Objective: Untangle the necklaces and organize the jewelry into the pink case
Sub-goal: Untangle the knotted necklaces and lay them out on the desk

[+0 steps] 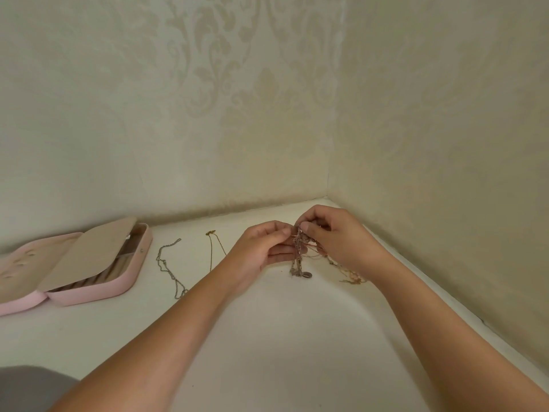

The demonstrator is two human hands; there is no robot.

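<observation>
Both hands pinch the tangle (300,251) at frame centre: left hand (261,251), right hand (335,236). Case (89,292) open at left, two chains (169,269) freed beside it. Risk: pulling apart tightens the knot or snaps a thin chain.

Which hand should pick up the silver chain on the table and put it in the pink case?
Probably the left hand: the silver chain lies on its side, between it and the open pink case. The right hand is farther off, by the wall. Both pinch the necklace tangle.
</observation>
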